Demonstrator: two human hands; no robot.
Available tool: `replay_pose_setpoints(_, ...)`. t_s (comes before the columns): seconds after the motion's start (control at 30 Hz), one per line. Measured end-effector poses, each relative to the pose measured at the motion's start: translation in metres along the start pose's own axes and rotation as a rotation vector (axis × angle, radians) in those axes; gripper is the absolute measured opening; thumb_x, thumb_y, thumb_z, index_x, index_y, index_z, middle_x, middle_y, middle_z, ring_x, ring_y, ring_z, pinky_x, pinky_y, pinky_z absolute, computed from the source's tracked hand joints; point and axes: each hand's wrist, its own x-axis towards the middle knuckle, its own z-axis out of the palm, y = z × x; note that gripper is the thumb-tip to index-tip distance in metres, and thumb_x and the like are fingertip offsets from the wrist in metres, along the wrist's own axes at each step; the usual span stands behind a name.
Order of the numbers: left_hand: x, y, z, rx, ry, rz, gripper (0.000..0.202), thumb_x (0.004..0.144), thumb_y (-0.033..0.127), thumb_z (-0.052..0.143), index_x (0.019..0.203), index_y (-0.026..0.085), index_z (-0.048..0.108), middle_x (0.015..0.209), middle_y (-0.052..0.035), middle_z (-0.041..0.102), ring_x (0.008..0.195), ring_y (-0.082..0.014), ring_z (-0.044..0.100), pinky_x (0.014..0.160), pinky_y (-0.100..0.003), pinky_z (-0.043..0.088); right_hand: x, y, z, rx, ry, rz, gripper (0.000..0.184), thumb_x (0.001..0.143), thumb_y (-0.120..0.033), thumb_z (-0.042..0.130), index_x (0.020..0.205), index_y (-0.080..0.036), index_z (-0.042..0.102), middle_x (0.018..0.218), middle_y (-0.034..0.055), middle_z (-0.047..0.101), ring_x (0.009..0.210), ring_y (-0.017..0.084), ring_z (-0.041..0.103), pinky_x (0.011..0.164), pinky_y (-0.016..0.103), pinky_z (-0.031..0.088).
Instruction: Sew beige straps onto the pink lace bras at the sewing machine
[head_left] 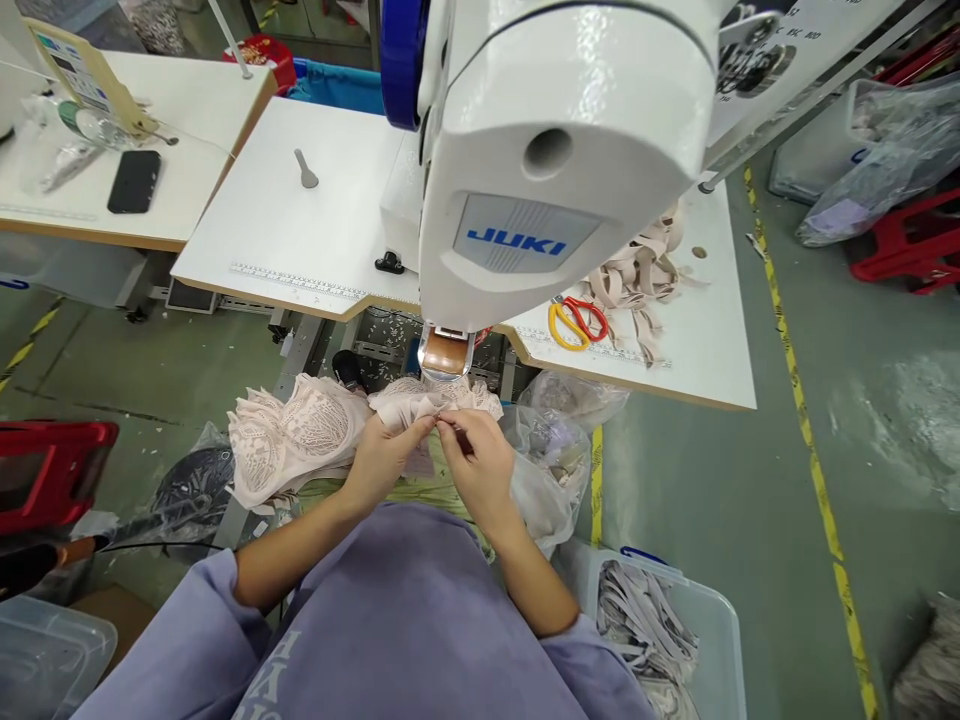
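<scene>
JUKI sewing machine loomed nearest as our left hand and right hand pinched pale-pink bra fabric in front of it, where, we judged, light, even fingertip tension would keep the edge smooth.

Blue "JUKI" lettering on the white sewing machine's front

Yellow tape lines the green floor; white tables stand side by side.
</scene>
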Motion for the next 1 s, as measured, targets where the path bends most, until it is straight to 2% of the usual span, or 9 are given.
replay_pose_setpoints(0.17, -0.001, 0.001, 0.000, 0.112, -0.012, 0.013, 0.025, 0.092, 0.039, 0.067, 0.100, 0.016, 0.074, 0.102, -0.0070, 0.072, 0.097, -0.0197, 0.064, 0.091, -0.031, 0.050, 0.001, 0.001, -0.001, 0.050, -0.055, 0.117, 0.011, 0.096, -0.024, 0.059, 0.093, -0.023, 0.069, 0.092, 0.0033, 0.071, 0.081, 0.016, 0.065, 0.069, 0.029, 0.051)
replay_pose_setpoints(0.3, 0.000, 0.005, -0.005, 0.221, -0.086, 0.036, 0.027, 0.093, 0.040, 0.064, 0.089, 0.015, 0.072, 0.087, -0.0050, 0.069, 0.081, -0.0167, 0.062, 0.076, -0.028, 0.051, 0.005, 0.006, -0.009, 0.082, -0.168, 0.218, 0.008, 0.093, -0.027, 0.062, 0.089, -0.023, 0.068, 0.086, 0.0009, 0.067, 0.070, 0.014, 0.058, 0.065, 0.028, 0.045)
replay_pose_setpoints(0.4, 0.001, 0.008, -0.010, 0.309, -0.145, 0.071, 0.027, 0.092, 0.039, 0.065, 0.086, 0.014, 0.071, 0.079, -0.0037, 0.067, 0.074, -0.0149, 0.059, 0.070, -0.026, 0.049, 0.012, 0.010, -0.018, 0.136, -0.292, 0.226, 0.004, 0.086, -0.021, 0.065, 0.082, -0.023, 0.065, 0.080, -0.0015, 0.063, 0.063, 0.013, 0.052, 0.063, 0.027, 0.040)
replay_pose_setpoints(0.53, 0.001, 0.005, -0.015, 0.344, -0.200, 0.164, 0.024, 0.092, 0.036, 0.066, 0.090, 0.013, 0.072, 0.078, -0.0039, 0.067, 0.073, -0.0149, 0.058, 0.069, -0.027, 0.049, 0.019, 0.013, -0.025, 0.172, -0.402, 0.220, 0.010, 0.077, -0.013, 0.064, 0.074, -0.022, 0.060, 0.073, -0.0037, 0.055, 0.062, 0.011, 0.049, 0.061, 0.026, 0.036)
replay_pose_setpoints(0.63, 0.002, 0.001, -0.017, 0.304, -0.204, 0.154, 0.023, 0.091, 0.035, 0.067, 0.085, 0.013, 0.071, 0.073, -0.0030, 0.066, 0.068, -0.0139, 0.059, 0.064, -0.025, 0.051, 0.021, 0.014, -0.027, 0.190, -0.438, 0.209, 0.008, 0.078, -0.014, 0.062, 0.077, -0.022, 0.062, 0.075, -0.0028, 0.056, 0.068, 0.013, 0.052, 0.064, 0.025, 0.037)
replay_pose_setpoints(0.77, 0.007, -0.001, -0.018, 0.236, -0.241, 0.066, 0.024, 0.090, 0.037, 0.068, 0.084, 0.014, 0.068, 0.070, -0.0019, 0.063, 0.064, -0.0132, 0.058, 0.060, -0.024, 0.050, 0.020, 0.011, -0.026, 0.175, -0.466, 0.204, 0.009, 0.084, -0.018, 0.059, 0.078, -0.022, 0.065, 0.078, -0.0011, 0.059, 0.075, 0.014, 0.055, 0.068, 0.026, 0.039)
replay_pose_setpoints(0.9, 0.010, 0.003, -0.019, 0.258, -0.307, 0.017, 0.028, 0.089, 0.041, 0.069, 0.088, 0.014, 0.070, 0.077, -0.0034, 0.065, 0.070, -0.0144, 0.059, 0.065, -0.025, 0.050, 0.015, 0.007, -0.024, 0.158, -0.414, 0.284, 0.011, 0.082, -0.020, 0.061, 0.072, -0.021, 0.061, 0.072, -0.0019, 0.058, 0.073, 0.015, 0.056, 0.068, 0.027, 0.041)
replay_pose_setpoints(1.0, 0.009, 0.007, -0.020, 0.295, -0.267, 0.018, 0.029, 0.089, 0.044, 0.068, 0.090, 0.014, 0.071, 0.078, -0.0038, 0.065, 0.068, -0.0145, 0.058, 0.060, -0.024, 0.049, 0.014, 0.009, -0.025, 0.203, -0.403, 0.346, 0.006, 0.082, -0.024, 0.062, 0.078, -0.021, 0.065, 0.079, 0.0000, 0.065, 0.078, 0.017, 0.059, 0.073, 0.028, 0.045)
